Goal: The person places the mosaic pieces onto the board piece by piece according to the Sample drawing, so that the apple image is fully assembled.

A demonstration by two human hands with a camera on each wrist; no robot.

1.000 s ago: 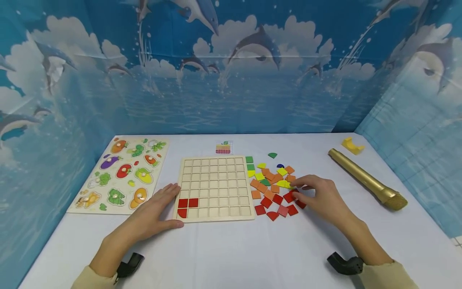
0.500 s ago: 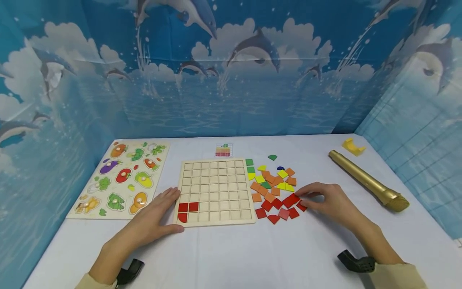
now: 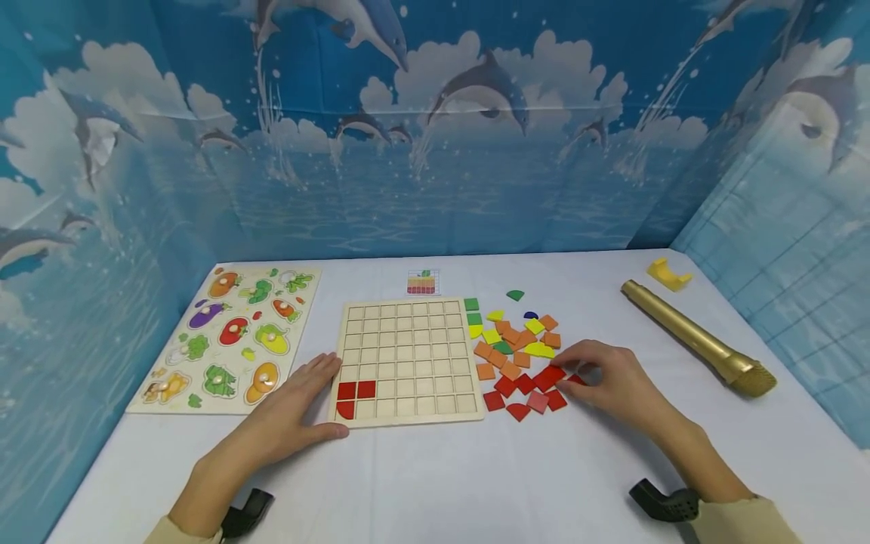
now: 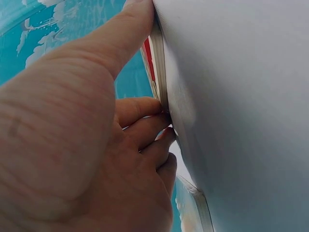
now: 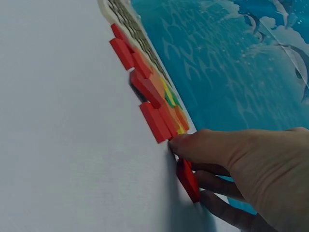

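My left hand [image 3: 288, 415] lies with straight fingers along the left edge of the wooden grid board [image 3: 408, 332], its thumb near the front left corner. Two red squares and a red rounded piece [image 3: 345, 410] fill cells in that corner. Right of the board, my right hand [image 3: 608, 378] pinches the right corner of a red tile [image 3: 547, 378] between thumb and index finger, low over the pile. Under this hand shows another red tile [image 5: 187, 181], close to the fingers in the right wrist view. Several orange tiles [image 3: 522, 340], yellow, green and red tiles lie around.
A vegetable peg puzzle [image 3: 234, 332] lies at the left. Behind the board is a small pattern card [image 3: 423, 282]. A gold microphone [image 3: 696, 336] and a yellow curved piece [image 3: 669, 274] lie at the right. A dolphin-print curtain [image 3: 435, 151] hangs behind the table.
My right hand has shifted slightly toward me from the yellow tiles and is at the red ones. The red tile under it has moved a little. My left hand stays at the board.
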